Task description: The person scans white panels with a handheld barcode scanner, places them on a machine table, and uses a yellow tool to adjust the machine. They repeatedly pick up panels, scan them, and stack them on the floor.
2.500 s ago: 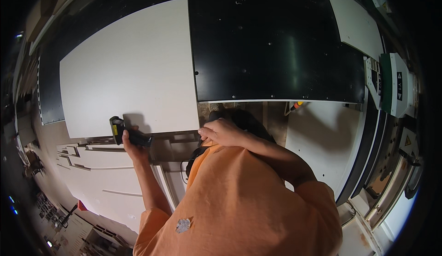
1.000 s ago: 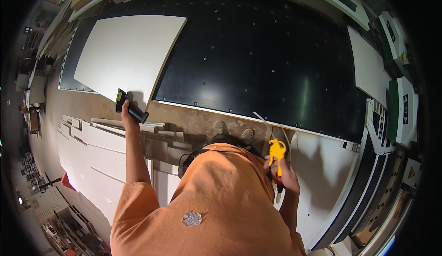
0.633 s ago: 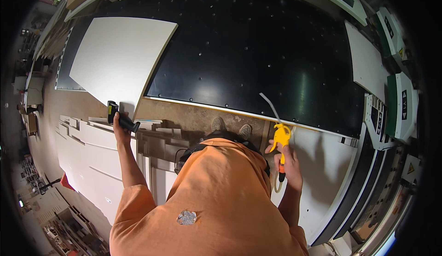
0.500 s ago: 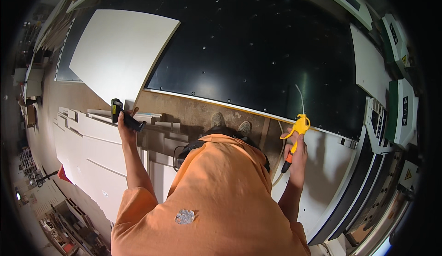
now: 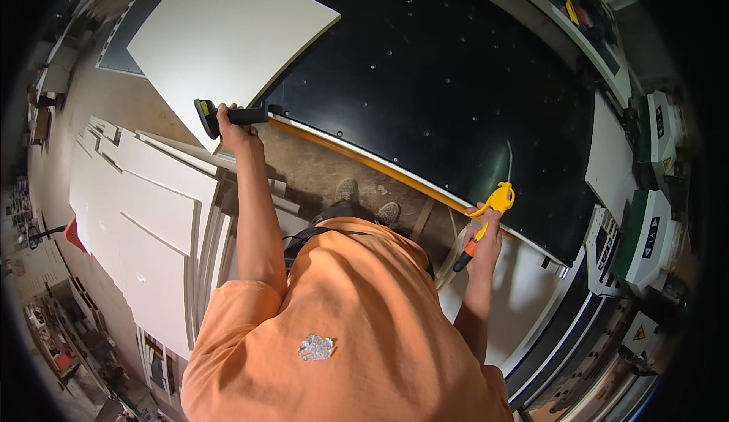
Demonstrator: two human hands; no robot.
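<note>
Gripping a black handheld barcode scanner (image 5: 250, 115), my left hand (image 5: 239, 135) has its fingers closed around the handle; the scanner's head points to the left, above the near corner of a large white panel (image 5: 228, 38). From my remote seat I cannot tell whether the scanner touches that panel. The panel lies flat on the left part of a black worktable (image 5: 425, 91) dotted with small holes, and its near corner juts past the table's edge.

My right hand (image 5: 486, 246) is wrapped around a yellow air blow gun (image 5: 499, 200), whose thin, bent nozzle (image 5: 510, 160) reaches out over the black surface near the table's front edge. An orange-and-black fitting (image 5: 465, 256) sticks out below my fist. I cannot tell if the trigger is squeezed.

Below my left forearm I have a stack of white boards (image 5: 156, 209), some edges stepped. Two shoes (image 5: 346, 191) show on the floor between the table and the orange shirt (image 5: 357, 308). Over to the right I see a green-and-white machine housing (image 5: 645, 236) beyond the table's end.
</note>
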